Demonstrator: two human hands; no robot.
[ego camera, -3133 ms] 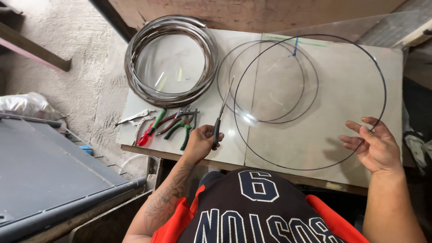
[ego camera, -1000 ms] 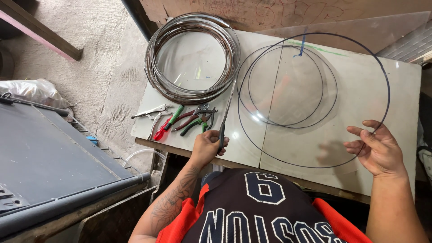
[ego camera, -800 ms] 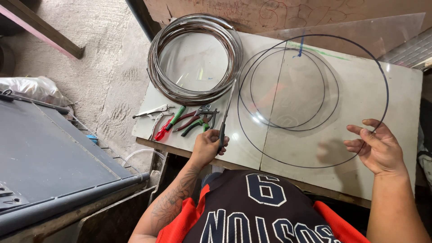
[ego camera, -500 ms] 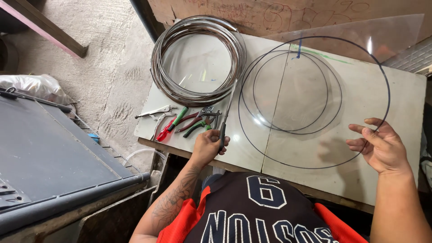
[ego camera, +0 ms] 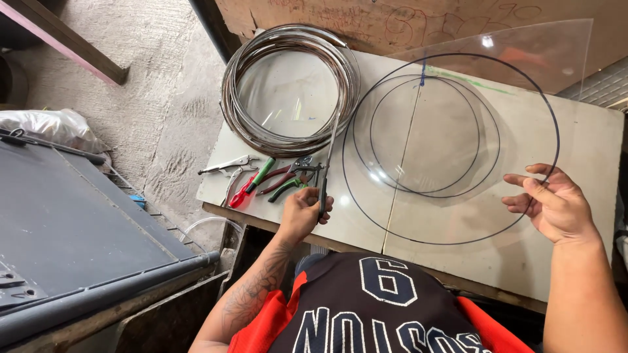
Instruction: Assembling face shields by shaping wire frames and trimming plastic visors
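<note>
My left hand [ego camera: 304, 212] grips the black handle of a long thin rod-like tool [ego camera: 329, 153] that lies on the pale table [ego camera: 582, 268] and points away from me. My right hand [ego camera: 556, 208] pinches the right edge of a large thin dark wire ring [ego camera: 358, 208] lying flat on the table. Inside that ring lie two smaller wire rings [ego camera: 370, 134], overlapping each other. Just left of my left hand sits a cluster of pliers with red and green handles [ego camera: 261, 182].
A thick coil of silver wire [ego camera: 237, 98] rests at the table's far left corner. A clear plastic sheet [ego camera: 566, 49] leans up at the back right. A dark grey metal box [ego camera: 78, 229] stands on the left, with a concrete floor [ego camera: 150, 78] beyond it.
Both hands keep their holds and stay in place. My right hand's fingers shift slightly on the ring, and the view drifts a little.
</note>
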